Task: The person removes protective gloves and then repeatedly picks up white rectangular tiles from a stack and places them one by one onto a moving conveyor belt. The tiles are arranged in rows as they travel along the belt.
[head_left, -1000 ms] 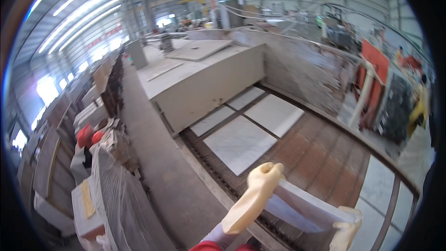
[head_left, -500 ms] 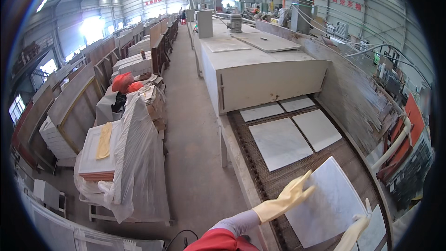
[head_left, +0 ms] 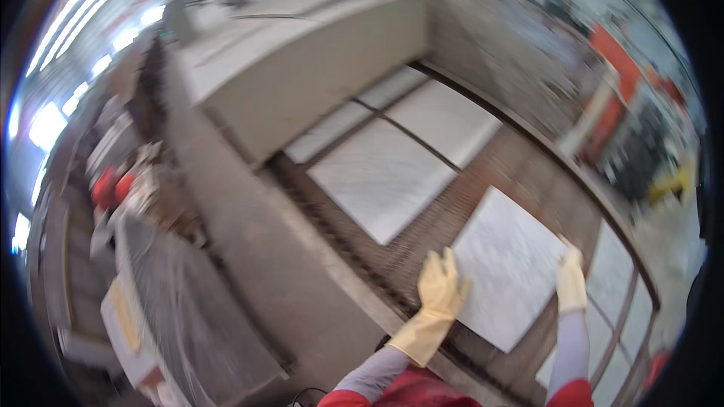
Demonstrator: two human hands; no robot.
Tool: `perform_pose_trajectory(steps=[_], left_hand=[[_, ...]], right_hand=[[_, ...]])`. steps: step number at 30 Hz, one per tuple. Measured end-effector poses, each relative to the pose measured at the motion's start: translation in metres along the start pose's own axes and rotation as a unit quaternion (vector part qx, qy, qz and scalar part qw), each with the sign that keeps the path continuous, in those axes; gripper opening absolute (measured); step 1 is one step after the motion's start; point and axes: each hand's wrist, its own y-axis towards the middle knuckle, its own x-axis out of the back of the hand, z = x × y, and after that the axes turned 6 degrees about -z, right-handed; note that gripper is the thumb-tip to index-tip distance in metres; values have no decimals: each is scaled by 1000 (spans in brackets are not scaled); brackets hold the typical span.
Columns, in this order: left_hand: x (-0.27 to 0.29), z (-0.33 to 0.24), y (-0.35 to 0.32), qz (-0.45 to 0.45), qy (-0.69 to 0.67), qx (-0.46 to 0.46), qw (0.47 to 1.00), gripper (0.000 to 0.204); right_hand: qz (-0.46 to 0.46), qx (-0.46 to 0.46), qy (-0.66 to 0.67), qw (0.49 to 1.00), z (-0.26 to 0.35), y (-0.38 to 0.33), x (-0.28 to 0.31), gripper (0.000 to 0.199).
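Observation:
A pale grey-veined stone tile (head_left: pixel 509 267) lies on or just above the brown mesh conveyor belt (head_left: pixel 528 162); I cannot tell whether it touches. My left hand (head_left: pixel 440 292), in a cream rubber glove, is beside the tile's left edge. Its fingers are stretched out and the thumb is near the edge. My right hand (head_left: pixel 571 275), gloved alike, has its fingers bent at the tile's right corner and edge; its thumb is hidden. Farther along the belt lies another large tile (head_left: pixel 383 179), beside a second pale tile (head_left: pixel 443 122).
A large beige machine housing (head_left: pixel 332 68) spans the belt's far end, with tiles partly under it. More tiles (head_left: pixel 609 267) lie to my right. Left of the belt runs a grey floor aisle (head_left: pixel 264 256), then a plastic-wrapped stack (head_left: pixel 188 301). The surroundings are motion-blurred.
The view has swung right and down. My right hand has come fully into sight at the tile's right edge, and my left fingers now point away from me beside the left edge.

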Motion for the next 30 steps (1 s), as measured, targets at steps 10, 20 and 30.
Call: perform_pose_trajectory(steps=[10, 20, 30], left_hand=[[-38, 0, -7, 39, -2, -103, 994, 68], [-18, 17, 18, -23, -104, -158, 982, 41], [-34, 45, 38, -83, -61, -196, 975, 36]], right_hand=[[-130, -289, 186, 930, -147, 59, 27, 58], [-61, -264, 80, 959, -129, 83, 1, 55], [-129, -297, 104, 940, -36, 37, -59, 44]])
